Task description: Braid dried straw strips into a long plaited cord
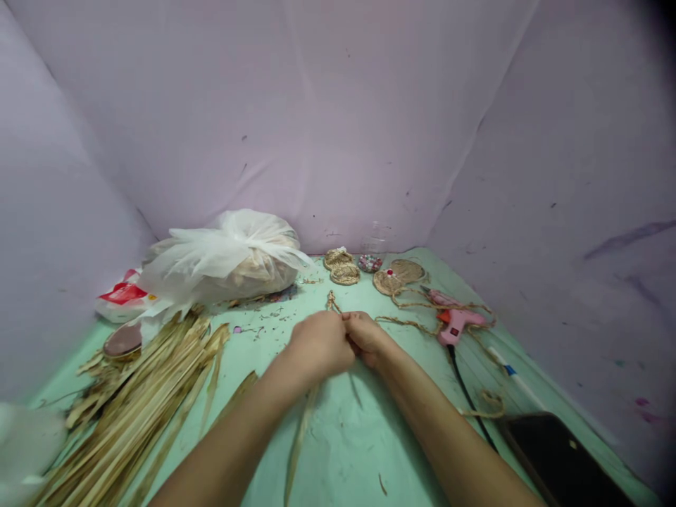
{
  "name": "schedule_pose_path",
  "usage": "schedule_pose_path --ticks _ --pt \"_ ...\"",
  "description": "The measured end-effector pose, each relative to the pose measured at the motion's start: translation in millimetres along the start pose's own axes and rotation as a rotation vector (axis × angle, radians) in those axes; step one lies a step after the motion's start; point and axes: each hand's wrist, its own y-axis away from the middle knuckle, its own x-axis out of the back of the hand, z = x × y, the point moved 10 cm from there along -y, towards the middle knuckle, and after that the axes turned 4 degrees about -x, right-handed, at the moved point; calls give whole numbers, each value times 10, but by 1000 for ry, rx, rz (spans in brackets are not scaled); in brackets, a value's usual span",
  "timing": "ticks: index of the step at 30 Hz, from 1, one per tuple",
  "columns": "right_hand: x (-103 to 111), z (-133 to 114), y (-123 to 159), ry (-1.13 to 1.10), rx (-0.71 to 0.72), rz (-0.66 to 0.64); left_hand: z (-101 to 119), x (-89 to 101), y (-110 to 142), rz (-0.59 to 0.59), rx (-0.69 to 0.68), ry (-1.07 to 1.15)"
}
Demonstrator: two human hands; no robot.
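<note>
My left hand (321,345) and my right hand (363,334) are close together over the middle of the table, both with fingers closed. Between them they grip a thin cord of dried leaf fibre, whose twisted end (331,301) sticks out just beyond my knuckles. A long flat leaf strip (300,451) trails from under my left hand toward the near edge. The part of the cord inside my fingers is hidden. To the left lies a pile of dried leaf strips (127,394).
Coiled fibre rounds (344,274), a container of beads (370,263) and a flat coiled piece (388,282) stand at the back. A pink glue gun (455,322), pen (517,377) and dark phone (562,458) are right. A stuffed white plastic bag (222,260) sits back left.
</note>
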Motion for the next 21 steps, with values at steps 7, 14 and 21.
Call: schedule_pose_path --ticks 7,14,21 --pt "-57 -29 -15 65 46 -91 -564 -268 -266 -162 261 759" --pt "-51 -83 -48 287 151 -119 -501 -565 -274 -336 221 794" --pt "-81 -417 157 978 469 123 -636 -414 -403 -94 208 444"
